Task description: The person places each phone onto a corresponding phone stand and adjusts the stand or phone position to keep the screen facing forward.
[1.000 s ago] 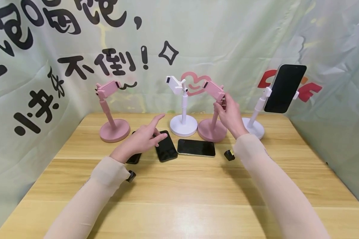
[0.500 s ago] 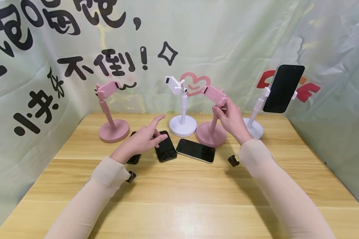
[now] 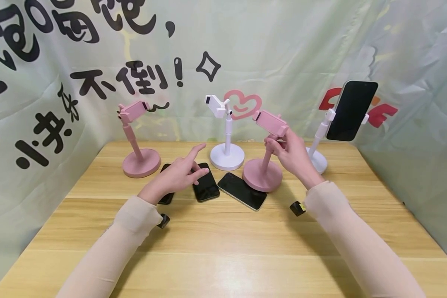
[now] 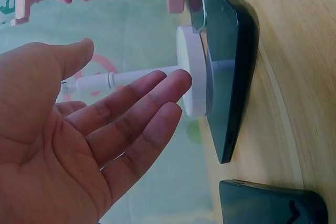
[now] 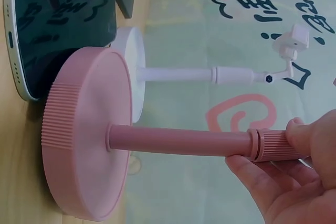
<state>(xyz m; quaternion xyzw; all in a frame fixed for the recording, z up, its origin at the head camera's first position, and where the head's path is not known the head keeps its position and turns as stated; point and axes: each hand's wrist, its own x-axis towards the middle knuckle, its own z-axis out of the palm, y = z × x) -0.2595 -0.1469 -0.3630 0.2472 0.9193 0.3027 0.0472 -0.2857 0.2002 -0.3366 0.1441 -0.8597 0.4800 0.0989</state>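
1. Phone stand (image 3: 266, 160), pink plastic, round-based: stem gripped by right hand (image 3: 296, 154).
2. Rectangular black-screened smartphone (image 3: 240, 189), pale-edged: on counter (image 3: 216, 248), stand's eight o'clock.
3. Left hand (image 3: 176, 174): fingers loosely extended, stand's nine o'clock.

Count off the head view, as I read it from my station. Pink phone stands (image 3: 142, 163): two. White phone stands (image 3: 227, 157): two, so I log four stands. Phones lying flat (image 3: 238, 188): three, one of them partly covered, so I check it by its visible ends. Mounted phone (image 3: 353, 111): one; I enter four phones in all. Hands: two, one left hand (image 3: 176, 174) and one right hand (image 3: 292, 154). Pale sleeves (image 3: 100, 248): I note two. Small black devices near the cuffs (image 3: 297, 208): two. Wooden tabletop (image 3: 208, 256): one.
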